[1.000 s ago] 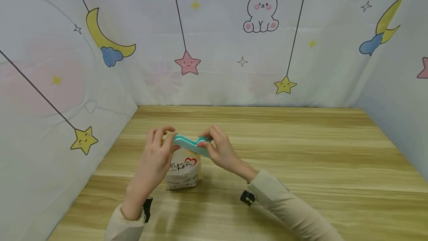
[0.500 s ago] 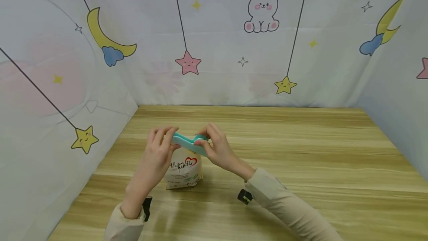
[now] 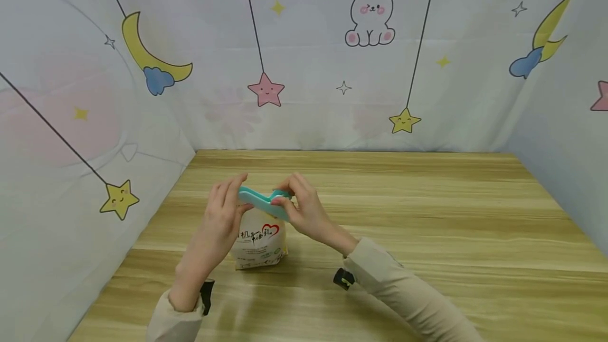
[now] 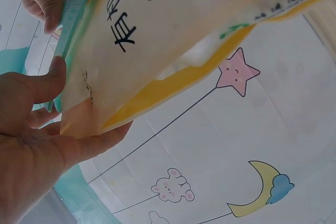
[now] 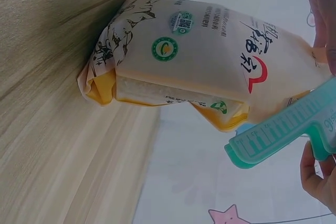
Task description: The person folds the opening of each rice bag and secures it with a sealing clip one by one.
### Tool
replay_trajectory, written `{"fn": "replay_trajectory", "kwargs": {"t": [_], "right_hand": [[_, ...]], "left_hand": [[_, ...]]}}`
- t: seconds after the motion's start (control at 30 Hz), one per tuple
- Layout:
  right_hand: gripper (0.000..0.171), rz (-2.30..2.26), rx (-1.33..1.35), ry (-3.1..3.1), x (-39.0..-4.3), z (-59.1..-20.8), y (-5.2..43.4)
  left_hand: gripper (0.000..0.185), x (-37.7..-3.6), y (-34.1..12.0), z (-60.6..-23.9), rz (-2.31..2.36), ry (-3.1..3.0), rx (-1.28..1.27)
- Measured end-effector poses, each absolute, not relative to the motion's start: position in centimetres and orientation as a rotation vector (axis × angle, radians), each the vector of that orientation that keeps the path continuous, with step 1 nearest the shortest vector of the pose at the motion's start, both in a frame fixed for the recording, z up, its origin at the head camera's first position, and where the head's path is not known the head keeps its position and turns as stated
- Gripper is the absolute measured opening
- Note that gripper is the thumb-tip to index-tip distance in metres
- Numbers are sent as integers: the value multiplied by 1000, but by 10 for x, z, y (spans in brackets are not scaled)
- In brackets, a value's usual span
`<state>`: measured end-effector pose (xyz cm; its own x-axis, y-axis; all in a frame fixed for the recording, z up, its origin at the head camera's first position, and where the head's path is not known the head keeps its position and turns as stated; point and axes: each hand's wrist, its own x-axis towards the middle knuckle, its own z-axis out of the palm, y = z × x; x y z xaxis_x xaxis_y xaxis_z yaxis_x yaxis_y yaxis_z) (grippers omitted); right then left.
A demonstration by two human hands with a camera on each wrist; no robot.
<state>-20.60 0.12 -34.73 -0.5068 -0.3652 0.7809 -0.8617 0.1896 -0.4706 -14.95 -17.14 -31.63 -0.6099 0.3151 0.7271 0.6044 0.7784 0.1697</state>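
Cartoon curtain [image 3: 332,67] of moons, stars and a rabbit on three sides of a pale wooden bench [image 3: 427,236]. Standing upright on the bench, left of centre: a small white and yellow bag [image 3: 258,244] with black lettering and a red heart, plump and gusseted at its base. Across the bag's flattened top, a long teal sealing clip [image 3: 263,203], ridged along its jaw. Left hand [image 3: 220,220] steadying the bag's top edge, thumb and fingers curled about the clip's far end. Right hand [image 3: 299,210] pinching the clip's handle end between thumb and fingers. Step in hand, by judgement: working the clip at the bag's mouth; whether opening or closing, unclear.
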Motion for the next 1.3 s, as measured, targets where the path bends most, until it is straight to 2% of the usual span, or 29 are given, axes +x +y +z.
{"fn": "replay_trajectory", "kwargs": {"t": [0.2,0.73,1.3], "right_hand": [[34,1293,1145,-1940,-207,-346,-1],[30,1288,1130,-1928,-206,-345,-5],[35,1292,1115,-1932,-203,-343,-7]], "left_hand": [[56,-149,-172,-316,-544,-2245,-693],[58,-148,-173,-316,-556,-2220,-708],[58,-149,-172,-315,-572,-2205,-702]]}}
